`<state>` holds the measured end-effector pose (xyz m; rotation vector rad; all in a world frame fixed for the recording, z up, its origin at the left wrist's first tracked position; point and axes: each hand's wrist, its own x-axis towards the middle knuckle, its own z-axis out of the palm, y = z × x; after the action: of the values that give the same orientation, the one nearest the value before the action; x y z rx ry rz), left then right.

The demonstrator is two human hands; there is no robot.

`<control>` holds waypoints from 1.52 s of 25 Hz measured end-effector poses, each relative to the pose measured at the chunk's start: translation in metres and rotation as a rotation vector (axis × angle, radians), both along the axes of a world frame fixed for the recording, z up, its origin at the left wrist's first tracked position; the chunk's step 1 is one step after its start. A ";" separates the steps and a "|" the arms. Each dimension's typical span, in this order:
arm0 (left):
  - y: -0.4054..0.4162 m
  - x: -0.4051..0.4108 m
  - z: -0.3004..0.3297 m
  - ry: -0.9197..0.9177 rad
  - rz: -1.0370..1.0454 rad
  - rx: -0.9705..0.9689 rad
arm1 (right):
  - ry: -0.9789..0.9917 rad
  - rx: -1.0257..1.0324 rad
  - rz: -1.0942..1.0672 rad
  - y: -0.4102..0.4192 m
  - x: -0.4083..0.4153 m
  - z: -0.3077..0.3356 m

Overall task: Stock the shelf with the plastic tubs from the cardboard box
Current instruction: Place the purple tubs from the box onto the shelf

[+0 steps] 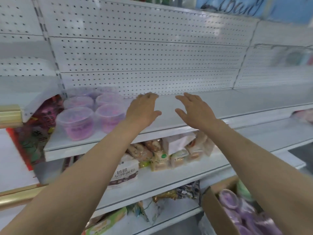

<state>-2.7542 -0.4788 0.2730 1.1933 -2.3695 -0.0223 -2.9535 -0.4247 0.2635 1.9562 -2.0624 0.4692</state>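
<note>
The white shelf (211, 106) carries clear plastic tubs (76, 122) with purple content, grouped together at its left end. On the lower shelf (169, 177) lie packaged snacks (160, 158).

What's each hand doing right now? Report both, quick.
Left hand: open, holding nothing, over the shelf.
Right hand: open, holding nothing, over the shelf.

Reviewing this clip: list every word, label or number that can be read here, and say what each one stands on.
"chang", partly cut off: dark script on the blue sign at top.
Chinese print on the white bread bag: too blurred to read surely.
Characters on the red packet at left: blurred.
Labels on the plastic tubs: unreadable.
</note>
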 end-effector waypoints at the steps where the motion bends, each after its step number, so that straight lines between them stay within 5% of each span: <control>1: 0.010 -0.022 0.004 0.003 -0.039 -0.004 | 0.006 0.010 -0.027 0.017 -0.021 0.007; 9: 0.094 -0.188 0.017 -0.028 -0.246 -0.077 | -0.003 0.013 -0.196 0.141 -0.173 0.040; 16: 0.141 -0.314 -0.021 -0.025 -0.334 -0.004 | -0.053 0.052 -0.253 0.203 -0.281 0.002; 23: 0.123 -0.391 -0.149 -0.188 -0.357 0.296 | -0.401 0.264 -0.389 0.199 -0.362 -0.133; 30: 0.081 -0.460 -0.329 -0.334 -0.364 0.785 | -0.919 0.598 -0.802 0.196 -0.415 -0.310; 38: 0.091 -0.482 -0.463 -0.466 -0.213 1.134 | -1.032 0.645 -1.236 0.236 -0.436 -0.441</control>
<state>-3.2360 -0.3878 -0.1900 1.4709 -2.9388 -1.4601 -3.3891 -0.1884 -0.1771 0.0539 -3.7963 0.5637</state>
